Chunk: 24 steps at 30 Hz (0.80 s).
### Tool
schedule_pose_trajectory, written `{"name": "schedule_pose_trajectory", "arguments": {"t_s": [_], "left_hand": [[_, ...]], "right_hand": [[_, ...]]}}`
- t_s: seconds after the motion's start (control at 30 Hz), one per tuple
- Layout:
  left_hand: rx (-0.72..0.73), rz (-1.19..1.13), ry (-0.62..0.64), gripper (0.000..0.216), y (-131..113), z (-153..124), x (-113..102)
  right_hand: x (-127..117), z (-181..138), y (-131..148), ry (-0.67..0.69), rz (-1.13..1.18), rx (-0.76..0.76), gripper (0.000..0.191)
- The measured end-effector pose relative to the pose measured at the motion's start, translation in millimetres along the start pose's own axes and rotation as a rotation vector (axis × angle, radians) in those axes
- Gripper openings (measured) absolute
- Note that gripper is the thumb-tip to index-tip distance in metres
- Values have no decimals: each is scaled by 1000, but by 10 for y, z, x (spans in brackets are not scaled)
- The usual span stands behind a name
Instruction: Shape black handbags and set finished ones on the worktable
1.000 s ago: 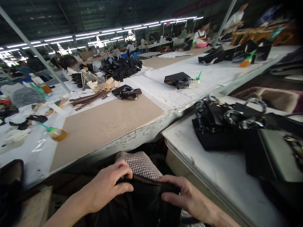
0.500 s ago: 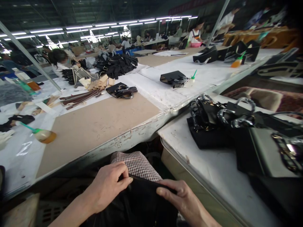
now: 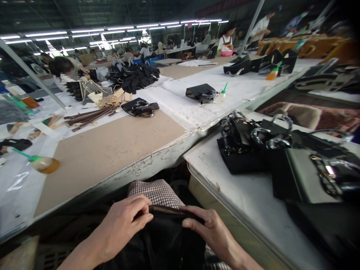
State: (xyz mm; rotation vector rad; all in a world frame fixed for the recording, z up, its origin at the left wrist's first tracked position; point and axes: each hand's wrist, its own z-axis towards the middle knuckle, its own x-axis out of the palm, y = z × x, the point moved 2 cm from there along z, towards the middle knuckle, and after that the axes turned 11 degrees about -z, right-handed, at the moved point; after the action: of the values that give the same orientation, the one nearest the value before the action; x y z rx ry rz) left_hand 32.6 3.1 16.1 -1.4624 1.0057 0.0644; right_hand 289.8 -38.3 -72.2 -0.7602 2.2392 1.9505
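A black bag [image 3: 168,236] lies across my lap over a checked cloth [image 3: 157,192], its upper edge facing away from me. My left hand [image 3: 128,217] pinches that edge at its left part, thumb towards me and fingers behind. Farther right along the same edge, my right hand [image 3: 205,225] grips it between thumb and fingers. Between the two hands a strip of the edge shows, with a thin brownish gap in it. The lower part of the bag is dark and runs out of view.
On the right-hand table [image 3: 225,195] lie several black handbags [image 3: 244,138] with wrapped handles. The long table ahead has a brown board [image 3: 112,153], a glue bottle [image 3: 45,164], another black bag [image 3: 139,107], and brown strips [image 3: 90,118]. Co-workers sit and stand farther off.
The view has shifted slightly, so the tables sit farther left. Both hands keep their hold, and the bag's edge has tilted, showing a thin gap between them.
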Motion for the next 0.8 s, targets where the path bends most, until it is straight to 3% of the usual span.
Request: {"name": "schedule_pose_trajectory", "arguments": {"t_s": [0.3, 0.6, 0.8], "left_hand": [[-20, 101, -82, 20, 53, 10, 48], [-53, 151, -152, 26, 58, 43, 78], [-47, 169, -146, 26, 2, 76, 75]], "right_hand": [[32, -33, 111, 11, 48, 26, 31], [74, -54, 139, -44, -37, 8, 37], [71, -81, 151, -67, -60, -10, 36]]}}
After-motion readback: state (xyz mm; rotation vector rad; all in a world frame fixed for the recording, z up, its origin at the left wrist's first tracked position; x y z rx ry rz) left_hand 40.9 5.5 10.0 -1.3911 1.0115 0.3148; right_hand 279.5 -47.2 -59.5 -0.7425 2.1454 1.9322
